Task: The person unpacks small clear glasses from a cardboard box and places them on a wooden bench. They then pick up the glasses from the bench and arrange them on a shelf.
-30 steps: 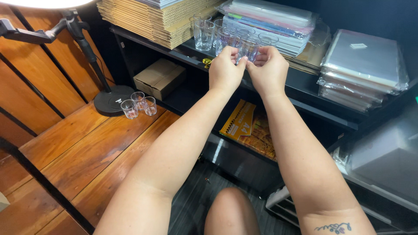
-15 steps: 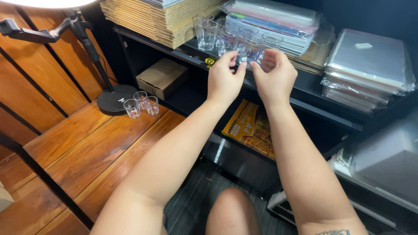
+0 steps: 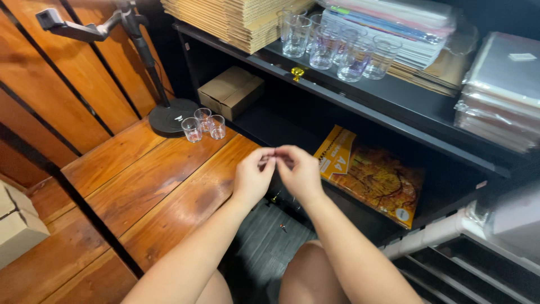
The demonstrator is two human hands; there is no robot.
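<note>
My left hand (image 3: 253, 177) and my right hand (image 3: 299, 171) meet in front of me, low over the gap between the wooden platform (image 3: 140, 191) and the black shelf unit (image 3: 394, 104). Their fingertips pinch together and touch; I see nothing held between them. Several clear drinking glasses (image 3: 337, 48) stand in a cluster on the top shelf, well above and beyond both hands. Three small clear glasses (image 3: 203, 125) stand on the wood to the left, beside a round black lamp base (image 3: 171, 115).
A stack of flat cardboard (image 3: 242, 19) and plastic-wrapped stacks (image 3: 500, 95) flank the glasses on the shelf. A small brown box (image 3: 230, 90) and a yellow paper pack (image 3: 377, 180) lie on the lower shelf. Another carton (image 3: 17, 225) sits far left.
Both hands have left the glasses on the top shelf and drawn back down toward me, now pinched together. The view has tilted downward.
</note>
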